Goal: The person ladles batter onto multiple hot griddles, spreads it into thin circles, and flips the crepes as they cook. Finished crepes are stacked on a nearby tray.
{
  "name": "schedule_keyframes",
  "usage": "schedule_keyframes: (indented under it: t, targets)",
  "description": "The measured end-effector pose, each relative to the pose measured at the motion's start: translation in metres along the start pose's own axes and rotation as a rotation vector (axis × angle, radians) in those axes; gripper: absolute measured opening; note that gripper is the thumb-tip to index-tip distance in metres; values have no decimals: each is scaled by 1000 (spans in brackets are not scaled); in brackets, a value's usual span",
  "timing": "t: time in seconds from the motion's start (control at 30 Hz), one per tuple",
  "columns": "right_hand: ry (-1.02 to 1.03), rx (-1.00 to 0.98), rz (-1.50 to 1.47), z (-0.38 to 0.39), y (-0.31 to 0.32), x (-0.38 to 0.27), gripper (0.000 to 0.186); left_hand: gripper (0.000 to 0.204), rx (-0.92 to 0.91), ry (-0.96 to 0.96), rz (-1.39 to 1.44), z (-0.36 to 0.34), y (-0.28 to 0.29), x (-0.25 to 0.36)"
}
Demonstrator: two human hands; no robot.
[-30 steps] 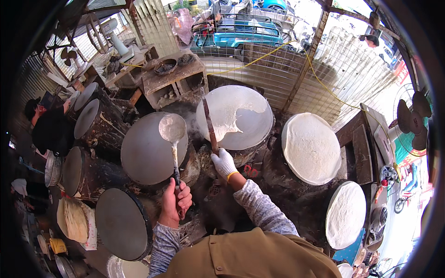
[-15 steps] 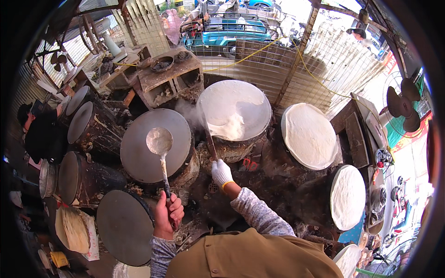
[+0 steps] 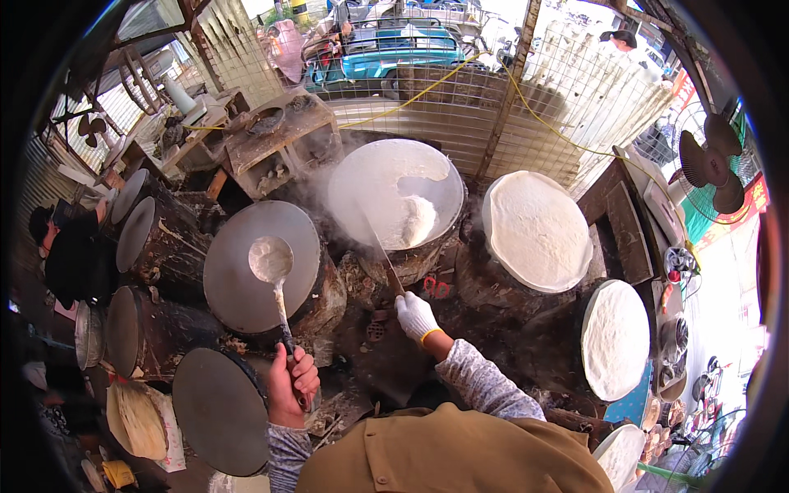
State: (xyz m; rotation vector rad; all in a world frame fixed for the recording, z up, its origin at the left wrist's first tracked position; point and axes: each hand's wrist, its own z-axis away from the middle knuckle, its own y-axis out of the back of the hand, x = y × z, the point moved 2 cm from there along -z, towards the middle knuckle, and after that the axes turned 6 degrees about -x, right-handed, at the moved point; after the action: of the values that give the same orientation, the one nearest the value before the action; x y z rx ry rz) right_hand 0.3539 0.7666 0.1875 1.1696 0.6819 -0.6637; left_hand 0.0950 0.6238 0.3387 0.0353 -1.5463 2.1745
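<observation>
My bare left hand point(image 3: 293, 384) grips the dark handle of a ladle point(image 3: 270, 260), whose bowl holds pale batter over a round griddle point(image 3: 234, 296). In a white glove, my right hand point(image 3: 415, 317) is wrapped round the handle of a long flat scraper point(image 3: 385, 261). The scraper's blade reaches onto the steaming middle griddle point(image 3: 448, 193). On that griddle a pale batter layer point(image 3: 362, 185) covers the left and far parts, and a thicker white heap of batter point(image 3: 419, 220) lies beside the blade. Bare grey metal shows at its right side.
Two griddles on the right carry whole pale sheets, a far one point(image 3: 538, 230) and a nearer one point(image 3: 615, 341). A bare griddle point(image 3: 220, 411) stands at my near left. Folded flatbreads point(image 3: 138, 421) lie further left. A fan point(image 3: 711, 164) stands at right; a person in black point(image 3: 78, 255) is at far left.
The scraper has turned, and the batter heap beside it is narrower and further right on the griddle. My right hand has shifted right and slightly nearer. My left hand keeps the ladle.
</observation>
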Motion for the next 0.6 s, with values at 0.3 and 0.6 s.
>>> schedule_keyframes:
  t: [0.3, 0.6]
  targets:
    - [-245, -104, -559, -22, 113, 31, 38, 43, 39, 13, 32, -24, -16, -23]
    - [-22, 23, 94, 2, 120, 77, 39, 41, 11, 29, 41, -55, -31, -41]
